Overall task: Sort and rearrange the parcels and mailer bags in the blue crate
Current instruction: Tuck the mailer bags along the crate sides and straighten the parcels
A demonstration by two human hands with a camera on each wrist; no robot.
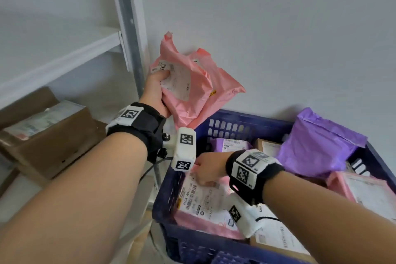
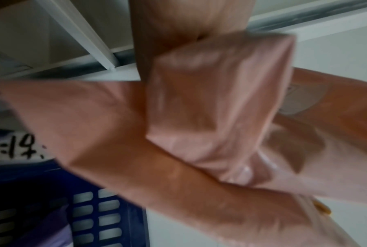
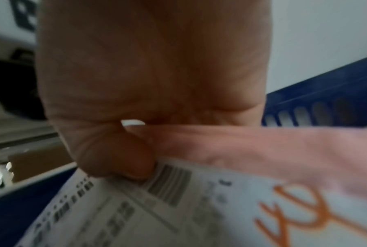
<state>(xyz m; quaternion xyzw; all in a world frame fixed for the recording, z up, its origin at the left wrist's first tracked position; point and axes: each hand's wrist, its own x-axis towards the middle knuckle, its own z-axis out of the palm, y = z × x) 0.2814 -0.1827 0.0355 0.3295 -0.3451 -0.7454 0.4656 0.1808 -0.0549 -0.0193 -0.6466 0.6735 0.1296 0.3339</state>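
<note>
**Pink mailers up in left hand, right hand on label in crate**

Surroundings: white shelf frame [image 1: 128, 17] with its upright post stands just left of the crate, close behind the raised left hand. Brown cardboard box [image 1: 46, 128] with a label sits low on the left, well apart from the crate. Plain wall behind everything.

Left hand [image 1: 155, 92]: raised above the crate's far-left corner, fingers curled round a bunch of pink mailer bags [image 1: 190, 83]; thumb lies across a white label. Left wrist view is blurred; it shows pink plastic folded against the fingers.

Blue crate [image 1: 233, 120]: slotted walls, packed. Inside: a flat pink mailer [image 1: 205, 201] with a big white label at the near-left, a purple mailer [image 1: 321, 146] propped up against the far-right wall, another purple one lying flat at the back, another pink parcel at the right edge, brown boxes between and beneath.

Right hand [image 1: 206, 172]: down in the crate, on the flat pink mailer's upper edge. The right wrist view shows the thumb pinching that edge by the barcode; blurred.

Room: little bare floor shows inside the crate. The near-left rim lies just under the left wrist's camera block.
</note>
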